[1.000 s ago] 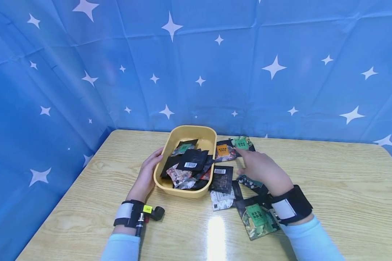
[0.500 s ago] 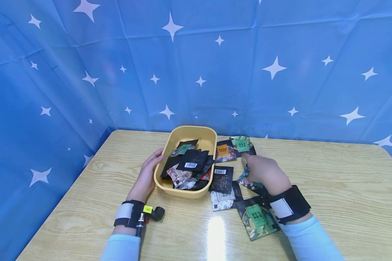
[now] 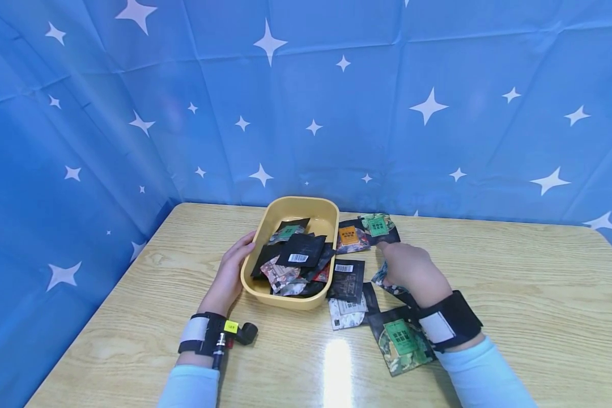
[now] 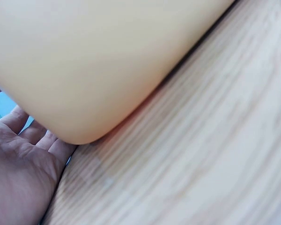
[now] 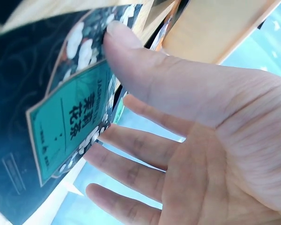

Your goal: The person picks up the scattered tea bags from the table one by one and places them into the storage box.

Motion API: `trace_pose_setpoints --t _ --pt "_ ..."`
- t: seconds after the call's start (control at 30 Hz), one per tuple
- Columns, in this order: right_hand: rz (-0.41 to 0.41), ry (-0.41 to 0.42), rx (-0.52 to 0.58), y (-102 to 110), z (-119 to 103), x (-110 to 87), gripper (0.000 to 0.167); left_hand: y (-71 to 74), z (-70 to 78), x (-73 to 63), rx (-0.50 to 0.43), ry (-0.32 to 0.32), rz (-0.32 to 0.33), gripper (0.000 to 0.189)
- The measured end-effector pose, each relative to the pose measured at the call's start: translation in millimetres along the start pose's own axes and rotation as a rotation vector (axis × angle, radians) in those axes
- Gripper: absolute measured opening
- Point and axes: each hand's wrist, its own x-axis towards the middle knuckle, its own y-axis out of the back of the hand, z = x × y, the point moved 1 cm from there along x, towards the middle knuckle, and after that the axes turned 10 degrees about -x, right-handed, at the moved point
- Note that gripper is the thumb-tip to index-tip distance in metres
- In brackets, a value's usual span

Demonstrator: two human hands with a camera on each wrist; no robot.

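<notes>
A dark jasmine tea packet with a teal label (image 5: pixel 65 122) is pinched by my right hand (image 3: pixel 413 266). In the right wrist view, the thumb (image 5: pixel 126 42) lies across its printed face and the other fingers reach its far edge. My left hand (image 3: pixel 229 269) rests its fingers against the left side of a yellow plastic tub (image 3: pixel 272 297). The left wrist view shows the tub's smooth outer wall (image 4: pixel 93 61) with the palm beside its corner. Several tea packets, mostly black, lie heaped in the tub, one with a barcode (image 3: pixel 301 249) on top.
Right of the tub, an orange-labelled packet (image 3: pixel 351 237) and a green-labelled packet (image 3: pixel 378 226) lie at the back. A black barcoded packet (image 3: pixel 347 277) overlaps a silver-white one (image 3: pixel 345 317). A larger green-labelled packet (image 3: pixel 400 343) lies nearer, beside my right wrist. A starry blue curtain (image 3: pixel 306 102) hangs behind the table.
My right hand has come slightly nearer and closed its thumb and fingers on the jasmine tea packet, whose far end now shows beside the fingers. The left hand and tub have stayed put.
</notes>
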Motion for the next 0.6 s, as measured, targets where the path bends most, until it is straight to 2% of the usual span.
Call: trace_pose_setpoints --t 0.2,0.33,0.6 --pt "0.028 0.021 -0.019 -0.8 -1.8 0.5 0.077 0.3 0.8 -0.2 -0.008 0.003 0.001 0.051" --pt "0.077 0.042 -0.035 2.6 -0.9 -2.0 0.076 0.6 0.1 0.3 -0.018 0.004 0.01 0.051" --pt "0.116 0.065 0.036 18.3 5.6 -13.0 0.063 0.3 0.0 0.7 0.001 0.002 0.008 0.051"
